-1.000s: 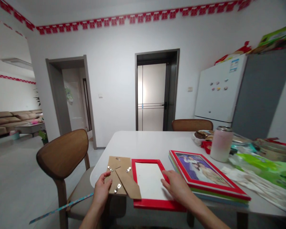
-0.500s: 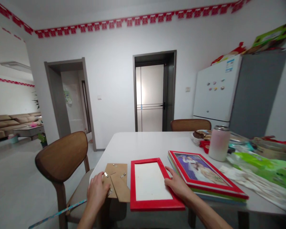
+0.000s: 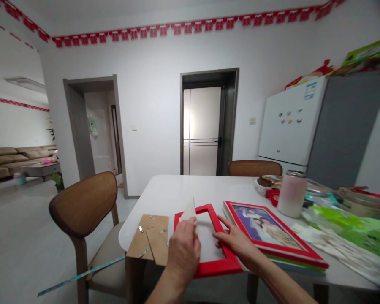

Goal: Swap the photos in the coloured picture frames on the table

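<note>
Frame [image 3: 218, 267] of bright red colour lies face-unknown near the front edge of the table [image 3: 174, 188], between the brown backing board [image 3: 137, 245] and the stack of frames [image 3: 291, 253]. Its rails are flat, broad and smooth, with square corners; inside the opening shows a pale, greyish surface, but what it is I cannot tell.

Left hand [image 3: 185, 247] is nearly closed above the left part of this frame, thumb and fingers pinching a thin white sheet [image 3: 189, 209], which stands up steeply, with a sharp pointed corner. Right hand [image 3: 237, 241] is half open, its fingers bent and touching the right rail; whether it grips firmly, I cannot tell.

Backing board looks like plain matt fibreboard, with small shiny metal clips and a slanted strip of the same brown material. Stack is topped by a red frame with a purple-toned picture [image 3: 262, 226]; green and blue edges show below. Behind it stands a smooth, rounded bottle [image 3: 291, 194], pink fading to white, beside crumpled whitish fabric [image 3: 332, 249].
</note>
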Demonstrator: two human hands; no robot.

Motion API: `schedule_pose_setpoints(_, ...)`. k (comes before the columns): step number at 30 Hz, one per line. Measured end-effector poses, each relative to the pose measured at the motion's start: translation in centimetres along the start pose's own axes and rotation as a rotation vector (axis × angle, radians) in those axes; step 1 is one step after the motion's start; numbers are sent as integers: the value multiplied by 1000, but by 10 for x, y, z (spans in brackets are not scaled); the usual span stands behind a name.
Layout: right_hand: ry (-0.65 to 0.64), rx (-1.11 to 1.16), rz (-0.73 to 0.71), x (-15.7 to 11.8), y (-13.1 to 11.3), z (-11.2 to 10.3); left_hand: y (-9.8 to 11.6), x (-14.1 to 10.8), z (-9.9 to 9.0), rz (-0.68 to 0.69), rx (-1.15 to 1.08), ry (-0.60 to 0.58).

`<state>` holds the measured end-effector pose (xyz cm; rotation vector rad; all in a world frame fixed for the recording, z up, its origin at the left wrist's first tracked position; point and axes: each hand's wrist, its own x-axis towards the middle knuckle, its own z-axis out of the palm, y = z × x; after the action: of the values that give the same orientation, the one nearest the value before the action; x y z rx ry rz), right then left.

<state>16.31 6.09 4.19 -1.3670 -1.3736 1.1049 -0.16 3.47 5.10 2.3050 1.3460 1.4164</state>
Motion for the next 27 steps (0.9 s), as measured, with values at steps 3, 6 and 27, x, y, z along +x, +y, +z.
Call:
schedule_pose_setpoints(3, 110, -439, -90, 12, 15, -6, -29, -1, -22, -197, -41, 230)
schedule_pose_setpoints(6, 178, -766, -186, 19, 31, -9, -61, -14, -36, -392, -110, 277)
schedule_pose_setpoints(27, 162, -852, -359, 4, 40, 25, -85, -62, -38, -307, 361, -30)
